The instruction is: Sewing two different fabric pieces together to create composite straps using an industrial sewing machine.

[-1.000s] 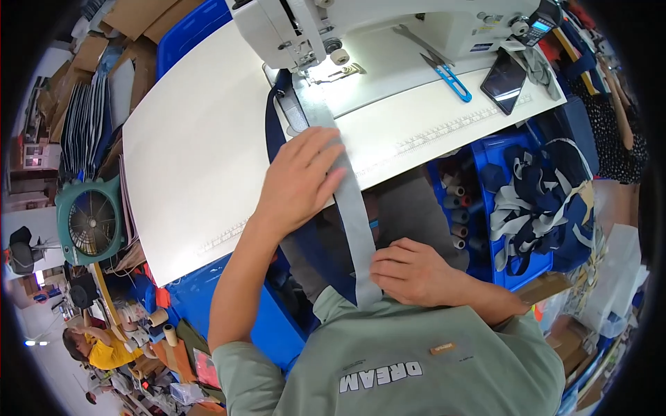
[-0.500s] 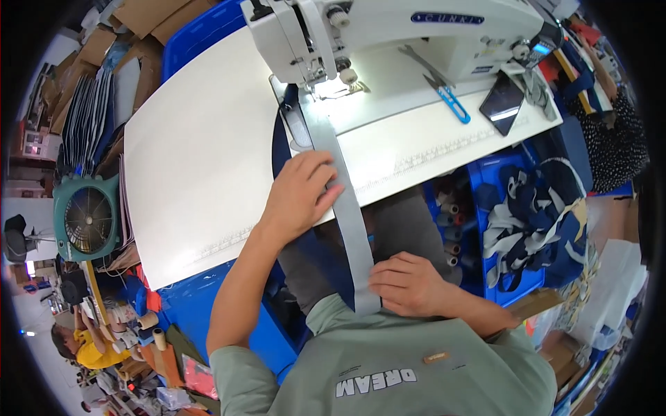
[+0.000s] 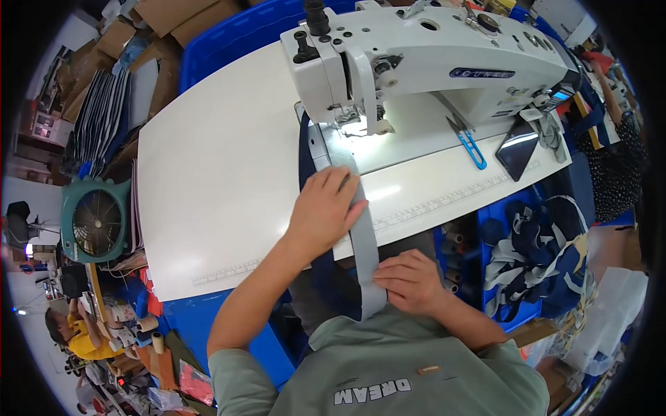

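Here left hand (image 3: 325, 211) flattens grey strap (image 3: 363, 239); right hand (image 3: 409, 279) pinches it

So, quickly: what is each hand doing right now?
Left hand: open, pressed flat on the grey strap on the white table.
Right hand: fingers curled, pinching the same strap near its lower end.
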{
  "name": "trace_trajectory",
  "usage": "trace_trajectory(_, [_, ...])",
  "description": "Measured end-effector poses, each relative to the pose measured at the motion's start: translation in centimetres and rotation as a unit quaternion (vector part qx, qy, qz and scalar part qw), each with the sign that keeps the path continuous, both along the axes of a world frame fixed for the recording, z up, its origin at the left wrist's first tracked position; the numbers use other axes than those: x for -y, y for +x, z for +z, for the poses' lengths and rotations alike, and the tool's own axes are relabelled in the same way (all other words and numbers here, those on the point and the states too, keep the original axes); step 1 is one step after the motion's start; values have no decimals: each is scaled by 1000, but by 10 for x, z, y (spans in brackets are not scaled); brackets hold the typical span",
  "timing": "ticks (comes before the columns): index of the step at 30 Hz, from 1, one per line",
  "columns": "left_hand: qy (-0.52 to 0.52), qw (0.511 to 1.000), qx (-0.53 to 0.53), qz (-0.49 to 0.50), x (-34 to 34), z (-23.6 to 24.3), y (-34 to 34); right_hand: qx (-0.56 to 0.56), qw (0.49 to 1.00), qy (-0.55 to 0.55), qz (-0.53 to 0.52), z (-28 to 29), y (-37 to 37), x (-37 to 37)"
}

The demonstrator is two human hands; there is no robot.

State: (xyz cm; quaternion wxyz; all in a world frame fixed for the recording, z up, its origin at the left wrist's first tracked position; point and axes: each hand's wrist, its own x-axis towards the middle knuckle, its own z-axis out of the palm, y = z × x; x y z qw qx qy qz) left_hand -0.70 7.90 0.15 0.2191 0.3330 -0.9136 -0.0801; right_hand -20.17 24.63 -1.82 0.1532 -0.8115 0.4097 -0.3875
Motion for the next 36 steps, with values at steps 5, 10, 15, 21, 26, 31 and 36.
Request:
trace_trajectory(5, [0,1000,-15,-9,7,3,0,-11,1000,-10,-25,5,-6,35])
trace_trajectory(10, [4,1000,-16,-8,16,-1,0,-30,999,-6,-22,7,-5,69])
trace_trajectory(15, [-22,999,-17,17,44,-5,3,-57,998,9,-28,9,-2,101])
trace_trajectory(21, [3,998,-41,42,45,7,9,-83,994,-43,-63,11,-7,127])
trace_trajectory(26, [225,963,-121,90,-47,39,20,-20,993,-24,-116,-5,-6,113])
trace_trajectory(31, [362,915,-137,115,-152,29,25,42,986,-39,-154,-3,22,84])
trace_trajectory(36, [443,837,-294,133,-187,7,20,386,881,232,-146,17,37,19])
